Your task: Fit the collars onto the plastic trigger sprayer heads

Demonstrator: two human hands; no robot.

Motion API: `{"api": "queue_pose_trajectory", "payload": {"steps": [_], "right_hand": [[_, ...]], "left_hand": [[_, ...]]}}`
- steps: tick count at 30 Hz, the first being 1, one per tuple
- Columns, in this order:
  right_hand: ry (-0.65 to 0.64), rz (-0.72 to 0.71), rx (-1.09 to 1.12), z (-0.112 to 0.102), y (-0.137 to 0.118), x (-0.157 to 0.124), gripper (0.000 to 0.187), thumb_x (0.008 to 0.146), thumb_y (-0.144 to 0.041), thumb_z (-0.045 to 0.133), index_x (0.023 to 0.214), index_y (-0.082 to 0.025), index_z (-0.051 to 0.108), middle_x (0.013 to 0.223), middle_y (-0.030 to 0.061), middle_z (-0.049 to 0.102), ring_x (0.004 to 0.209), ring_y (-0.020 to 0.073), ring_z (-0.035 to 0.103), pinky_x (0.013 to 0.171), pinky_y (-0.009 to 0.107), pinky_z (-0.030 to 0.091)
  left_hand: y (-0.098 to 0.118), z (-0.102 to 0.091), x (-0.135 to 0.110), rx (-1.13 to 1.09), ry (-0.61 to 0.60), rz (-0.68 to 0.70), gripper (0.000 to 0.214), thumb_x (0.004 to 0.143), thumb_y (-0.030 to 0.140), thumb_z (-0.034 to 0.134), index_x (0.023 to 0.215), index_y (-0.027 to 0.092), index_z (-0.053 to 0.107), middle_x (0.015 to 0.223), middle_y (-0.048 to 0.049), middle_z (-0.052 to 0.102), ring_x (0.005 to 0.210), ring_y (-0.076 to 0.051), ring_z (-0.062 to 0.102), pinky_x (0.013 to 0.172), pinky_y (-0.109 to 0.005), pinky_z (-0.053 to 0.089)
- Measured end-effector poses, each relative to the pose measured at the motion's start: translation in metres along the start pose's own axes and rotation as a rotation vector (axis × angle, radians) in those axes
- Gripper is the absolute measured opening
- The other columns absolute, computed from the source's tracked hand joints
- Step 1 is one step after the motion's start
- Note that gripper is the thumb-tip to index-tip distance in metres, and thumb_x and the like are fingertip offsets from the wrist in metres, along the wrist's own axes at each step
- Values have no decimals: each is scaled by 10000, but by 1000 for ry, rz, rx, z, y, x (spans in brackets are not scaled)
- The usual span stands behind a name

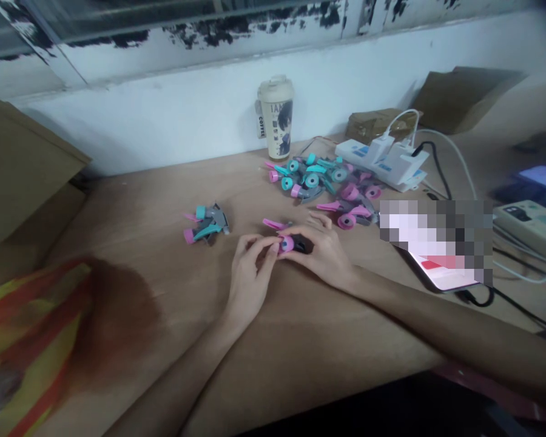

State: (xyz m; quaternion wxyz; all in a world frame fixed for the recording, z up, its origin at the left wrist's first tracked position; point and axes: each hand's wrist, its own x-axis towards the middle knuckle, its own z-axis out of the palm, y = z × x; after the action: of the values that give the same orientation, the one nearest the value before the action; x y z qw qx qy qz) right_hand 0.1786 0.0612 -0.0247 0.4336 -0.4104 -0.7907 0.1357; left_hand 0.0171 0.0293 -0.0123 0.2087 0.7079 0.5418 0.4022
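Observation:
Both hands meet over the table around a pink and dark grey spray trigger head (286, 244). My left hand (253, 264) pinches its pink collar from the left. My right hand (324, 250) wraps the dark body from the right, and its fingers cover part of it. A pink lever (275, 224) sticks out above the fingers. To the left lies a small group of grey spray heads (209, 223) with teal and pink parts. Beyond my right hand a larger heap of teal, pink and grey spray heads (313, 180) spreads over the table.
A coffee tumbler (277, 118) stands against the wall behind the heap. To the right are a white power strip (386, 161) with plugs and cables, and a tablet or phone (441, 276) with a blurred-out screen. Cardboard (22, 164) and a red-yellow bag (31, 340) occupy the left.

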Motion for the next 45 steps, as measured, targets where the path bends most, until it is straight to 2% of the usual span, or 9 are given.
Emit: {"api": "queue_pose_trajectory", "payload": {"steps": [7, 13, 16, 20, 26, 28, 37, 41, 45], "right_hand": [[1, -29, 51, 1, 4, 0, 213, 750, -384, 678, 909, -252, 627, 912, -25, 709, 892, 160, 637, 996, 402, 272], [-4, -48, 41, 2, 4, -2, 170, 783, -379, 641, 893, -251, 618, 890, -20, 705, 882, 163, 635, 1008, 414, 251], [-28, -43, 33, 2, 3, -1, 163, 788, -380, 635, 891, -255, 617, 881, -21, 702, 882, 163, 632, 1006, 410, 242], [-71, -56, 13, 1, 1, 0, 150, 807, -372, 614, 892, -249, 617, 872, -20, 695, 895, 157, 620, 1010, 398, 215], [-62, -71, -15, 1, 4, 0, 156, 824, -373, 587, 869, -226, 619, 863, -8, 686, 894, 152, 608, 1016, 386, 187], [-82, -85, -26, 1, 6, 0, 167, 826, -374, 585, 882, -222, 622, 866, -3, 685, 904, 156, 604, 1014, 386, 183], [-141, -102, -37, 1, 3, -2, 180, 815, -376, 603, 912, -227, 630, 872, -6, 688, 920, 156, 600, 1019, 381, 162], [-144, -133, -58, 2, 3, -2, 136, 823, -346, 599, 905, -244, 634, 874, -16, 693, 921, 158, 604, 1012, 387, 174], [-84, -91, -28, 1, 1, -1, 142, 813, -371, 607, 865, -242, 639, 859, -7, 700, 883, 161, 616, 994, 396, 220]], "left_hand": [[-5, 0, 2, -118, -20, 11, 134, 864, 312, 540, 943, 241, 623, 953, -22, 591, 936, -171, 554, 787, -298, 473], [-13, -5, 8, -167, -129, 35, 115, 864, 297, 536, 897, 215, 610, 962, -28, 592, 938, -170, 558, 850, -316, 447], [-14, -8, 10, -152, -163, 49, 105, 849, 301, 558, 887, 221, 614, 974, -27, 554, 931, -164, 559, 810, -300, 475], [-13, -11, 11, -73, -144, 82, 88, 827, 293, 589, 855, 212, 610, 968, -22, 496, 878, -147, 563, 751, -282, 505], [-4, -15, 11, 217, -129, 281, 98, 844, 266, 572, 922, 235, 621, 951, -26, 533, 953, -191, 535, 857, -359, 450], [-2, -17, 12, 270, -131, 303, 81, 848, 259, 567, 903, 234, 620, 945, -27, 530, 961, -197, 528, 874, -371, 430], [-7, -27, 18, 185, -274, 186, 90, 821, 320, 598, 839, 239, 633, 923, -10, 472, 898, -158, 524, 815, -301, 458], [-8, -24, 16, 158, -235, 168, 75, 816, 279, 604, 775, 218, 619, 882, -7, 476, 869, -158, 531, 809, -311, 459], [-4, -18, 11, 191, -158, 233, 59, 843, 243, 565, 809, 213, 603, 929, -22, 509, 898, -170, 547, 822, -322, 458]]}}
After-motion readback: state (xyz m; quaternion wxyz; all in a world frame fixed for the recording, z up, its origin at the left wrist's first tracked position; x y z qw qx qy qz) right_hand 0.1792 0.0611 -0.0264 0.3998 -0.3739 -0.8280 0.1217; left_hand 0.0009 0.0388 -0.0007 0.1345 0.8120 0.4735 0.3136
